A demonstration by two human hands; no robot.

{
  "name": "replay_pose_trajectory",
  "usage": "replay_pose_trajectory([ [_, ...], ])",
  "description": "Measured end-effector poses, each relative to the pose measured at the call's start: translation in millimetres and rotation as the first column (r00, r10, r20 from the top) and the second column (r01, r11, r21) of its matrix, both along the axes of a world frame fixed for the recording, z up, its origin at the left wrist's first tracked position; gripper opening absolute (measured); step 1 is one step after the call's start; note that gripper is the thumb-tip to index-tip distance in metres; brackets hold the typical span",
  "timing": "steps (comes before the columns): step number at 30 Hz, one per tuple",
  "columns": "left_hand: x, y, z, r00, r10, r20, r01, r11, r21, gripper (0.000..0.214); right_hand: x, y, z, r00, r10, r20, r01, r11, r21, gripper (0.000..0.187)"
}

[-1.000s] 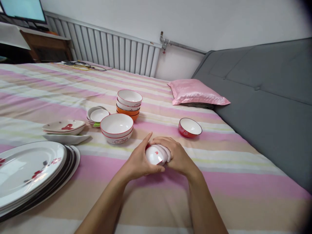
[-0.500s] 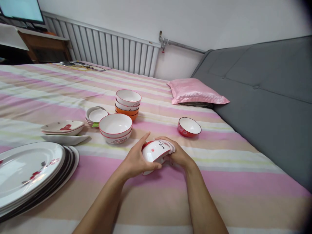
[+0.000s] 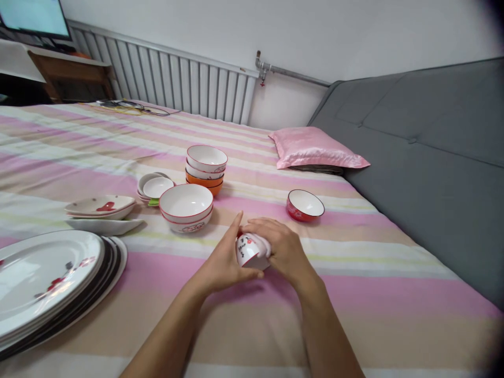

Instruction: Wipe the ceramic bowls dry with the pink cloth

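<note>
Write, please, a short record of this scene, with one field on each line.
Left hand: holds a white bowl, its patterned outside showing
Right hand: holds a pale cloth against this bowl
Beyond the hands, to the right: one red bowl, upright, white inside
To the left: two nested white bowls; a plate stack
Farther: white bowls stacked above orange ones
Surface: striped cover
</note>
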State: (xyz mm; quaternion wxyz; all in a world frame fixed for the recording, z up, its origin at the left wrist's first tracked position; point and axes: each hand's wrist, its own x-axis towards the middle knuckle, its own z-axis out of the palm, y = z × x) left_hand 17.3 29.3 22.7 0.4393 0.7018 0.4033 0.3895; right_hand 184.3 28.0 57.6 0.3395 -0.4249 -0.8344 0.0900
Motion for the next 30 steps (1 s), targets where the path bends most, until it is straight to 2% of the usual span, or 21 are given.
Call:
replay_pose_trajectory([
  [3,-1,0,3.0,0.997,0.003,0.076,0.005,0.995,-0.101,0.132,-10,-4,2.1,0.997,0.025,0.076,-0.024,0.999,-0.023,0.037],
  [9,-1,-1,7.0,0.998,0.015,0.060,-0.005,0.988,-0.154,0.132,-8,-6,6.0,0.995,0.074,0.061,-0.069,0.995,-0.079,0.046],
  [13,-1,-2,6.6,0.999,0.034,0.017,-0.030,0.984,-0.178,0.127,0,0,1.8,0.994,0.103,-0.032,-0.106,0.989,-0.107,0.053],
  [19,-4,-3,6.4,0.997,0.063,-0.045,-0.069,0.985,-0.159,0.123,8,9,-8.8,0.969,0.123,-0.215,-0.163,0.969,-0.183,0.050],
  [24,-4,-4,9.3,0.997,0.052,-0.048,-0.060,0.984,-0.169,0.122,17,16,-17.5,0.932,0.091,-0.352,-0.206,0.930,-0.306,0.054],
  [30,-4,-4,11.0,0.997,0.055,-0.047,-0.063,0.981,-0.183,0.121,29,24,-30.0,0.907,0.059,-0.417,-0.249,0.873,-0.419,0.069],
])
